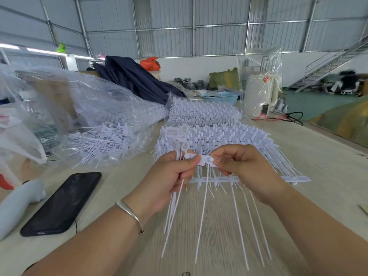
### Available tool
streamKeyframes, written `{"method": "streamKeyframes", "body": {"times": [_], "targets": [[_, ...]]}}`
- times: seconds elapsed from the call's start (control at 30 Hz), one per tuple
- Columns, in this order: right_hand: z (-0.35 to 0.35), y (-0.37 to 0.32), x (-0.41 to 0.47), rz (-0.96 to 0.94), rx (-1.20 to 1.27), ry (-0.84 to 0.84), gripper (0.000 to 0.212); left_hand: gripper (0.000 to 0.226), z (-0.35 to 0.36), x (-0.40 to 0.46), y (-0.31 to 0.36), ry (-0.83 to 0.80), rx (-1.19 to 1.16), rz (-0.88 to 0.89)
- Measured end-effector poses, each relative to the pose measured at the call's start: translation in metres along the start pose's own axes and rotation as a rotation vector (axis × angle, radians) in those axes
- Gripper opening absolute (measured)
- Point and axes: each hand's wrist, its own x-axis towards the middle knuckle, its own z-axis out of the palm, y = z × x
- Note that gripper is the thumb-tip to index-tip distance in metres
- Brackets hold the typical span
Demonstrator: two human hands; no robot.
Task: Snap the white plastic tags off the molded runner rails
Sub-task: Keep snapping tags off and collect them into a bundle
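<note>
**Both hands pinch one white tag above the runner rail**

A white plastic tag (pixel 205 160) sits between the two hands, held flat and level above the table (pixel 318 162). The right hand (pixel 245 168) pinches its right end, by the round knob, between thumb and forefinger. The left hand (pixel 171 176) pinches its left end with the thumb on top, and its curled fingers also grip a bundle of loose tags (pixel 175 196) whose thin tails hang down toward the person. Just below the hands lies a runner rail (pixel 258 178) with tags attached, their tails spread over the wood. Behind it rise stacks of more rails (pixel 209 124). To the left a clear plastic bag (pixel 95 108) holds loose tags, and a black phone (pixel 61 204) lies near the left wrist, which wears a silver bangle (pixel 129 213).
</note>
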Motion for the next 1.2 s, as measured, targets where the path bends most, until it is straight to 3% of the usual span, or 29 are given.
{"method": "streamKeyframes", "body": {"times": [0.13, 0.33, 0.43, 0.47, 0.7, 0.87, 0.97, 1.2], "targets": [[-0.003, 0.001, 0.000, 0.031, -0.027, 0.007, 0.010, 0.039, -0.001, -0.001, 0.001, 0.008, 0.135, 0.026], [-0.006, -0.001, 0.002, 0.032, -0.173, -0.033, 0.014, 0.034, -0.003, 0.002, -0.002, 0.045, 0.207, 0.055], [-0.005, 0.002, 0.003, 0.041, -0.367, -0.067, 0.017, 0.019, -0.003, 0.003, -0.004, 0.085, 0.401, 0.073], [-0.004, 0.004, 0.003, 0.049, -0.413, -0.082, 0.016, 0.025, -0.004, 0.004, -0.007, 0.092, 0.443, 0.069], [-0.003, 0.006, 0.003, 0.060, -0.462, -0.087, 0.017, 0.014, -0.006, 0.006, -0.008, 0.050, 0.414, 0.006], [-0.004, 0.004, 0.001, 0.059, -0.619, -0.070, 0.023, 0.019, -0.004, 0.006, -0.009, 0.192, 0.763, 0.154], [-0.012, 0.000, 0.001, 0.039, -0.590, -0.006, 0.024, 0.022, -0.014, 0.008, -0.005, 0.299, 0.638, 0.142], [-0.003, 0.008, 0.001, -0.001, -0.549, 0.066, 0.010, 0.037, -0.002, 0.004, -0.007, 0.229, 0.517, 0.086]]}}
